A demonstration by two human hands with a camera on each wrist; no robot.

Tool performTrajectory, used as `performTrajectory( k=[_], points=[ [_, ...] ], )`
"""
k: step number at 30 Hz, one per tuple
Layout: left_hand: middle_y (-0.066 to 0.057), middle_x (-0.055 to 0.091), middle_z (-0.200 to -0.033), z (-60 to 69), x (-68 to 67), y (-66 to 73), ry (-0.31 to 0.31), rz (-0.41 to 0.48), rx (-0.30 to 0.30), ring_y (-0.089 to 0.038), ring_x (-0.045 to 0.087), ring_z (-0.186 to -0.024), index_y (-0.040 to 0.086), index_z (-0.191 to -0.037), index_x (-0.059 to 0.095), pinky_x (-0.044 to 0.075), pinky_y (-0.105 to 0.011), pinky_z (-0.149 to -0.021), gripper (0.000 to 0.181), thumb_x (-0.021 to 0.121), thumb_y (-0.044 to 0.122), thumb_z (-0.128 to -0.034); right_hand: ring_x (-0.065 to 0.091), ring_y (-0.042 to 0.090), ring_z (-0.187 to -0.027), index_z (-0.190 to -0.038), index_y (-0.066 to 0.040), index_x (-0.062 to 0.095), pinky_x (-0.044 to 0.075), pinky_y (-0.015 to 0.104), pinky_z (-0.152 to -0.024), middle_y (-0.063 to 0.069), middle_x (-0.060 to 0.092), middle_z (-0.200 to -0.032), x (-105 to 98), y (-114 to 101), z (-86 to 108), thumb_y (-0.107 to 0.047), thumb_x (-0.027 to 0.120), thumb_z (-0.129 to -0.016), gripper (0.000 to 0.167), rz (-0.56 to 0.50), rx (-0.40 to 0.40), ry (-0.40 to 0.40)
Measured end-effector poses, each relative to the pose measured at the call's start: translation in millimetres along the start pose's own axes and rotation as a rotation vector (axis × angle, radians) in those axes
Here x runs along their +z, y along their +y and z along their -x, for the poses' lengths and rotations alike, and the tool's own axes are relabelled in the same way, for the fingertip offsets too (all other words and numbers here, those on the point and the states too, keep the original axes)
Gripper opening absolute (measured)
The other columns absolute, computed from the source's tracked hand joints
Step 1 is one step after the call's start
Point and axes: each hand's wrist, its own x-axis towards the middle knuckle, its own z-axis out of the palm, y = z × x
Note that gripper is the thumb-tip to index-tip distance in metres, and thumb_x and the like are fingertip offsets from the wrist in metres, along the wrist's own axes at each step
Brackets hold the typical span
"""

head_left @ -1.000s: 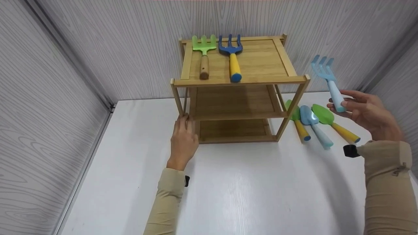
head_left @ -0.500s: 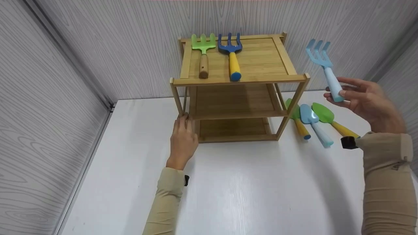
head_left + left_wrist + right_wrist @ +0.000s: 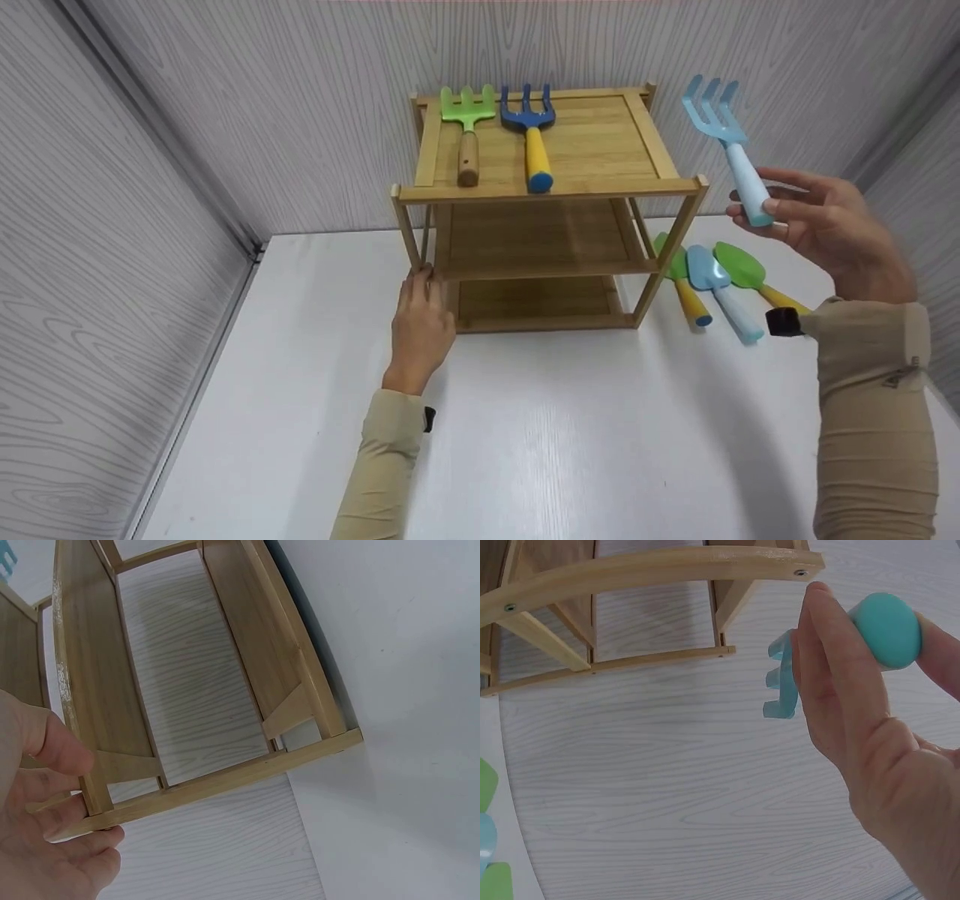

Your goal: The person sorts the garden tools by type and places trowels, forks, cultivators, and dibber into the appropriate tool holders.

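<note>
The right hand [image 3: 832,225] pinches the light blue fork's handle [image 3: 748,186] between thumb and fingers, tines up, in the air right of the wooden rack [image 3: 551,187]. In the right wrist view the handle's turquoise end [image 3: 887,630] shows between the fingers. At the rack's front left post, the left hand [image 3: 421,330] grips the frame near the middle shelf; in the left wrist view its thumb and fingers [image 3: 97,840] lie round the post. A green fork [image 3: 468,135] with a wooden handle and a dark blue fork [image 3: 535,142] with a yellow handle lie side by side on the top shelf.
Right of the rack on the white table [image 3: 525,435] lie a green tool [image 3: 688,300] with a yellow handle, a light blue trowel [image 3: 709,270] and a green trowel [image 3: 741,266]. Wood-patterned grey panels [image 3: 330,112] stand behind and at both sides.
The right hand has moved up and to the left with the light blue fork, closer to the rack's top. The left hand has stayed on the rack's post.
</note>
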Motion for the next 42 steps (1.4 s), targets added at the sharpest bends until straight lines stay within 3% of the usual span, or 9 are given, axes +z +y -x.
performTrajectory(
  k=[10,18,22,25,32,42],
  points=[
    [-0.029,0.048,-0.139,-0.4,0.7,-0.1,0.006,-0.013,0.004,-0.048,0.044,-0.133,-0.015,-0.137,0.049,0.042,-0.053,-0.109,0.051,0.062,-0.008,-0.0881,0.072,0.034,-0.101,-0.136,0.002,0.053,0.057,0.039,-0.086,0.024,0.059,-0.122,13.9,-7.0,-7.3,0.017,0.048,-0.097,0.042,-0.014,-0.055,-0.093],
    [-0.031,0.048,-0.138,1.6,1.6,-1.2,0.010,-0.019,0.028,-0.049,0.045,-0.131,-0.017,-0.137,0.049,0.044,-0.054,-0.106,0.053,0.060,-0.010,-0.0865,0.072,0.033,-0.102,-0.143,0.000,0.042,0.057,0.038,-0.087,0.023,0.051,-0.125,29.1,-16.0,-17.3,0.015,0.051,-0.097,0.049,-0.008,-0.019,-0.094],
    [-0.030,0.047,-0.139,1.4,1.1,-1.8,0.004,-0.013,0.015,-0.048,0.045,-0.132,-0.016,-0.138,0.048,0.044,-0.052,-0.107,0.053,0.061,-0.010,-0.0871,0.071,0.033,-0.102,-0.143,0.001,0.049,0.057,0.038,-0.088,0.023,0.051,-0.126,35.2,-16.9,-22.5,0.017,0.049,-0.097,0.048,-0.028,-0.029,-0.140],
    [-0.030,0.048,-0.139,0.8,0.9,-2.0,0.009,-0.009,0.017,-0.047,0.045,-0.132,-0.016,-0.138,0.049,0.045,-0.051,-0.106,0.052,0.061,-0.010,-0.0871,0.072,0.033,-0.102,-0.137,0.001,0.058,0.057,0.037,-0.088,0.024,0.059,-0.121,40.9,-18.3,-26.1,0.017,0.050,-0.097,0.044,-0.040,-0.019,-0.163],
    [-0.030,0.049,-0.138,0.4,0.9,-1.5,0.016,-0.011,0.022,-0.047,0.046,-0.131,-0.016,-0.137,0.050,0.044,-0.052,-0.107,0.052,0.061,-0.009,-0.0872,0.073,0.031,-0.099,-0.129,0.001,0.064,0.058,0.035,-0.086,0.025,0.066,-0.110,54.9,-21.3,-32.9,0.011,0.057,-0.097,0.034,0.030,0.039,-0.137],
    [-0.029,0.049,-0.137,0.6,0.6,-1.9,0.016,-0.016,0.017,-0.047,0.046,-0.131,-0.015,-0.137,0.051,0.045,-0.051,-0.106,0.052,0.063,-0.009,-0.0870,0.072,0.030,-0.097,-0.132,0.001,0.062,0.058,0.034,-0.087,0.026,0.052,-0.122,67.4,-17.6,-43.8,0.008,0.060,-0.097,0.035,0.122,0.043,-0.116]
  ],
)
